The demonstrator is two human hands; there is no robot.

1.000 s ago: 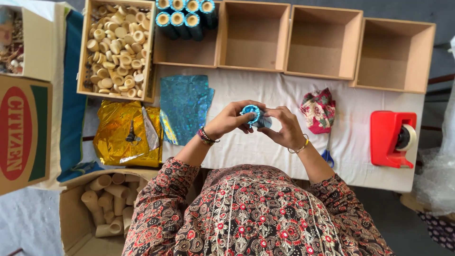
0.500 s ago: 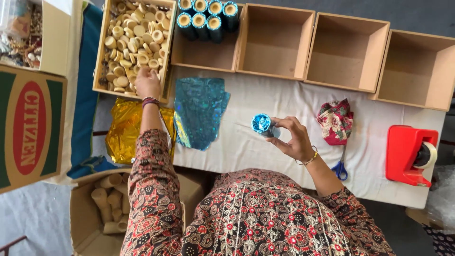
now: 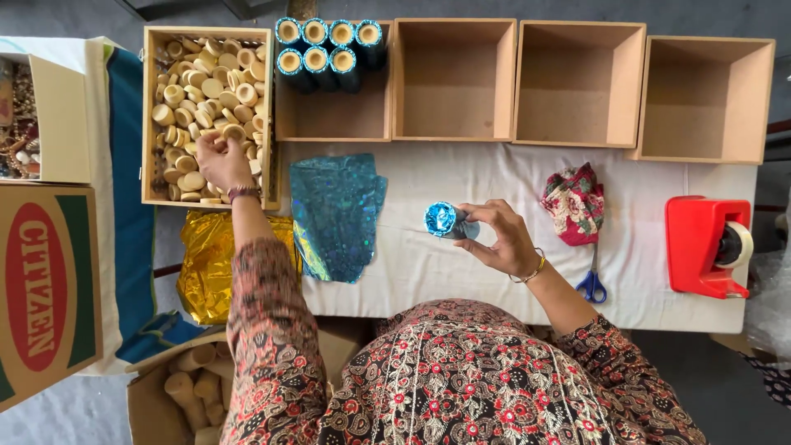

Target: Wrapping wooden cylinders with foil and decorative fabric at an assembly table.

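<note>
My right hand (image 3: 503, 239) holds a short tube wrapped in shiny blue foil (image 3: 445, 221) above the white tablecloth (image 3: 461, 272), its crimped foil end facing up. My left hand (image 3: 218, 161) reaches into a wooden box (image 3: 148, 115) filled with several small round wooden caps (image 3: 210, 86), fingers pinched on one cap. A stack of blue holographic foil sheets (image 3: 338, 214) lies between the two hands.
Several finished blue-wrapped tubes (image 3: 325, 49) stand in the second wooden box (image 3: 329, 124); three more wooden boxes (image 3: 577, 82) sit to the right. Gold foil (image 3: 210, 264), a floral cloth bundle (image 3: 573, 202), blue-handled scissors (image 3: 592, 284), a red tape dispenser (image 3: 704, 245), cardboard boxes (image 3: 49, 288), plain tubes (image 3: 194, 387) are around.
My left hand left the blue tube and went to the box of wooden caps, where it now pinches a cap. My right hand keeps the tube alone.
</note>
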